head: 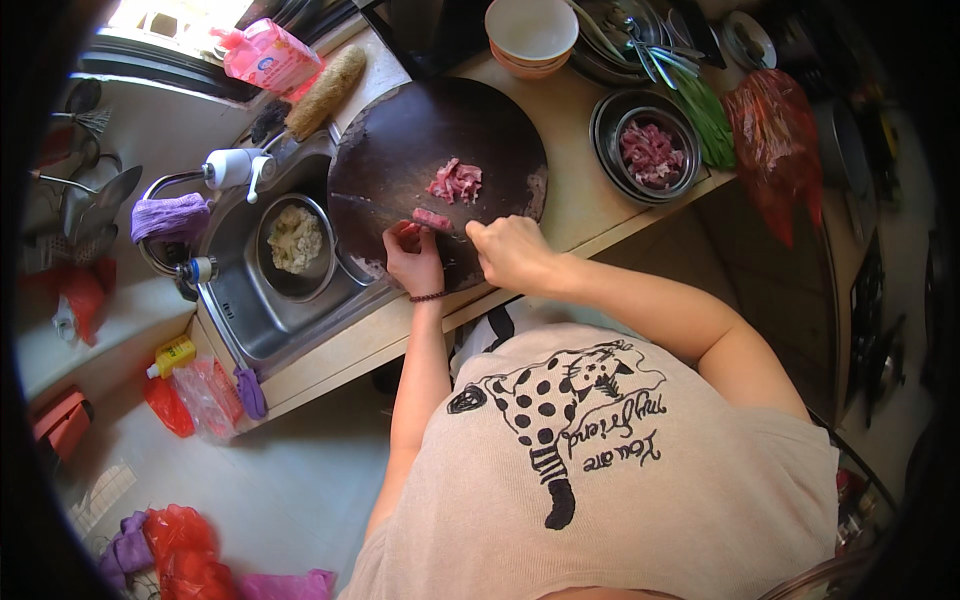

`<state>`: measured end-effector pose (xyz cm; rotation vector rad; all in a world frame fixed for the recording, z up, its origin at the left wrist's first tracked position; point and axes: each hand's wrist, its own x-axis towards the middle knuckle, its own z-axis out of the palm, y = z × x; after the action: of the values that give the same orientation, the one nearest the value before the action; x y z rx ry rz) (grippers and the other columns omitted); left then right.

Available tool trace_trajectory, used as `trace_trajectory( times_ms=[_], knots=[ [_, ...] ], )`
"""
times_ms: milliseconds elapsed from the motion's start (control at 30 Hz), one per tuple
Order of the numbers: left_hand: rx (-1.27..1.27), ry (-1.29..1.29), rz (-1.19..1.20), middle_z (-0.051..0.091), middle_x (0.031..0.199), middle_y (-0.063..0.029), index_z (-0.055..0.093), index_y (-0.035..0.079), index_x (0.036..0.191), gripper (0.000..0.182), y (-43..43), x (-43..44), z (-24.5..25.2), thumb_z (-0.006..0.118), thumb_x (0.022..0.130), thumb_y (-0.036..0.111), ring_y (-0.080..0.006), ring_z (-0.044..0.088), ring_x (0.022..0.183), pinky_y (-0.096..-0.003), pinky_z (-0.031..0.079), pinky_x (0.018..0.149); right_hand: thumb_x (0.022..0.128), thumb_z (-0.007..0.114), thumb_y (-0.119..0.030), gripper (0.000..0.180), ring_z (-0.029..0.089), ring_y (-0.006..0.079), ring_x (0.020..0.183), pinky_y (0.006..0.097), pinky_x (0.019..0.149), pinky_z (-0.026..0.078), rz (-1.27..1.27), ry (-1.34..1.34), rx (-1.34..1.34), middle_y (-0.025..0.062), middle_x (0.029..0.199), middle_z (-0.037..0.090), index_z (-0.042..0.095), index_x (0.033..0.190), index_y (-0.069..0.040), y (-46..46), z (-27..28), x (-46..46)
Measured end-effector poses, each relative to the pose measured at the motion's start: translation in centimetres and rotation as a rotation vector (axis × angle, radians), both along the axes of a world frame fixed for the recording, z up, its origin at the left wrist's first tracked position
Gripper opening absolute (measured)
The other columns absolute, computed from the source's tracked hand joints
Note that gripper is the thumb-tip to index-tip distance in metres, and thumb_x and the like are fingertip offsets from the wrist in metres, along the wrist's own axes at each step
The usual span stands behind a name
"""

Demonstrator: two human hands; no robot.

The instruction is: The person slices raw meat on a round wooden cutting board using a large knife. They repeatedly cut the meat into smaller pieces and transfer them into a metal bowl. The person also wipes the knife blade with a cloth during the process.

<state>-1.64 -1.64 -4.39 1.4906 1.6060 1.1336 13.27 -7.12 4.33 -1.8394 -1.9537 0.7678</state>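
A round dark wooden chopping board (442, 120) lies before me, its rim worn. My right hand (514, 251) is closed around the handle of a knife (379, 206), whose dark blade points left and hardly stands out from the board. At the board's near side, the bent fingers of my left hand (414, 259) hold a strip of raw meat (433, 219) against the blade. Farther back on the wood is a small heap of sliced raw meat (455, 181). More cut meat (651, 154) fills a steel bowl (600, 142) to the right.
Left of the board is a steel sink (240, 300) under a faucet (229, 169). A metal bowl (330, 281) in it holds pale cauliflower-like pieces (294, 238). White bowls (532, 30), green leaves (701, 120) and a red plastic bag (776, 142) stand along the counter.
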Motion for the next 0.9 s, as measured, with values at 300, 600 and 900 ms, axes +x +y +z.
trace_trajectory(
  times_ms=[300,600,900],
  knots=[
    [-0.089,0.187,0.066,0.061,0.066,-0.0095,0.056,0.002,0.077,0.016,0.1,-0.2,0.4,0.066,0.07,0.012,-0.0207,0.06,0.061,-0.0319,0.047,0.061,0.062,0.057,-0.001,0.015,0.063,0.0347,0.061,0.0428,0.056,0.05,-0.02,0.002,0.022,0.0207,0.065,0.061,0.053,0.076,0.002,-0.7,-0.6,-1.0],
    [-0.127,0.235,0.083,0.062,0.065,-0.0104,0.058,0.003,0.077,0.019,0.6,0.3,0.6,0.07,0.068,0.015,-0.0218,0.061,0.061,-0.0318,0.047,0.06,0.067,0.056,-0.002,0.012,0.06,0.0363,0.058,0.0447,0.053,0.047,-0.023,0.019,-0.006,0.0197,0.059,0.058,0.049,0.076,0.0,-0.8,-1.6,-1.2],
    [0.002,0.219,0.101,0.061,0.063,-0.0106,0.054,0.004,0.076,0.016,0.4,1.5,1.0,0.067,0.073,0.013,-0.0227,0.06,0.057,-0.0317,0.046,0.056,0.067,0.056,-0.001,0.015,0.06,0.0383,0.062,0.047,0.057,0.046,-0.008,-0.057,-0.199,0.0203,0.061,0.059,0.049,0.08,0.0,-4.0,-0.1,1.3]
  ],
)
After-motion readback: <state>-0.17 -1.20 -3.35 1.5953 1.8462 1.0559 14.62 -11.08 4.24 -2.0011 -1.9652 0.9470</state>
